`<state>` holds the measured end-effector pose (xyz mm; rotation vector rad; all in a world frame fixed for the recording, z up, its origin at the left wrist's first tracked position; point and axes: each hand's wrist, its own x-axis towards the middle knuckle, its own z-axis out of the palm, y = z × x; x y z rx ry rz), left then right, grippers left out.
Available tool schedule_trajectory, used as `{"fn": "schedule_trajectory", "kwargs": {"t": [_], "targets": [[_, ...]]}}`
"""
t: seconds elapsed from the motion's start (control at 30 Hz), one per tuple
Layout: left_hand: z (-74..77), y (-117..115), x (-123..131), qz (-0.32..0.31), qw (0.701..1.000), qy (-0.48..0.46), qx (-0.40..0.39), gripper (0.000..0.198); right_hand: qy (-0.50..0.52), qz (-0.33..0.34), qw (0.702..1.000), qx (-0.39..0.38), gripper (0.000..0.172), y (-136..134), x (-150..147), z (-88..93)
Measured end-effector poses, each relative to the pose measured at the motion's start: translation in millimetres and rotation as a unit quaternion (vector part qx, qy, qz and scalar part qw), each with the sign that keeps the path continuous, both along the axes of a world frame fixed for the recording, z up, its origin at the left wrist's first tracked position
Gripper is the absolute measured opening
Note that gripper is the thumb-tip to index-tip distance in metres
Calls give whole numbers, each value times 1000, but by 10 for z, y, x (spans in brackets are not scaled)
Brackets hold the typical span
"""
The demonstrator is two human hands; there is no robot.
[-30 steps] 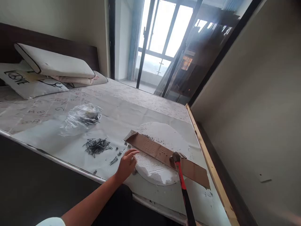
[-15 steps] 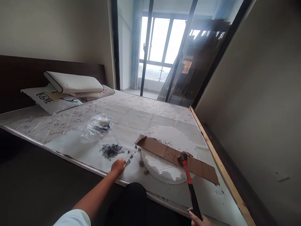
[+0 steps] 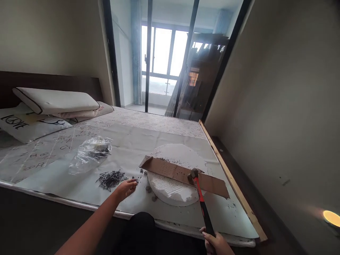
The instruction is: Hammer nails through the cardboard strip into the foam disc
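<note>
My right hand [image 3: 217, 242] is wrapped around the black-and-red handle of a claw hammer [image 3: 203, 205]. The hammer's head rests on a brown cardboard strip [image 3: 162, 167], which is dotted with small holes. Under the strip lies a round white foam disc [image 3: 170, 191] with ragged edges. My left hand [image 3: 126, 189] is closed in a pinch, with a few thin nails showing at the fingertips; how many is unclear. Just beyond it a pile of nails [image 3: 111, 180] lies on the pale sheet [image 3: 79, 187].
A clear plastic bag [image 3: 91, 152] with dark contents sits behind the nail pile. Small grey crumbs [image 3: 148, 189] lie by the disc. Pillows [image 3: 58, 101] are stacked at the far left of the bed. A wooden rail [image 3: 231, 179] runs along the right edge, near the wall.
The view has shifted, so the scene sits further left. My left hand has turned, its fingers loosening somewhat and showing more of the palm side. The hammer stays on the cardboard.
</note>
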<state>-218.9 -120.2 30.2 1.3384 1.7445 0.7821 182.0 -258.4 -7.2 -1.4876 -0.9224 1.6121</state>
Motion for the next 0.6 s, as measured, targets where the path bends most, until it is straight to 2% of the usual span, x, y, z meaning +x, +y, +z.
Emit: {"fn": "schedule_trajectory", "kwargs": {"t": [0.03,0.1,0.13,0.2,0.3,0.37,0.5,0.6], "targets": [[69,1,69,-11,994,-113,0,19,3,0,1000,-8,45,8,5,11],[218,5,259,-34,941,-338,-13,23,4,0,1000,-27,44,22,16,37],[295,11,380,-42,913,-406,-23,22,3,2,999,-32,43,28,20,53],[438,40,661,-53,897,-438,-35,19,8,10,1000,-29,39,42,25,98],[581,140,1124,-68,920,-384,-28,25,22,12,1000,-16,33,59,42,204],[606,242,1423,-93,945,-313,5,31,32,4,999,-20,32,56,80,293],[509,499,1966,-146,974,-144,98,36,59,0,998,-4,31,-5,259,433],[357,718,2328,-168,966,-29,193,31,52,-31,998,10,30,-71,445,471]]}}
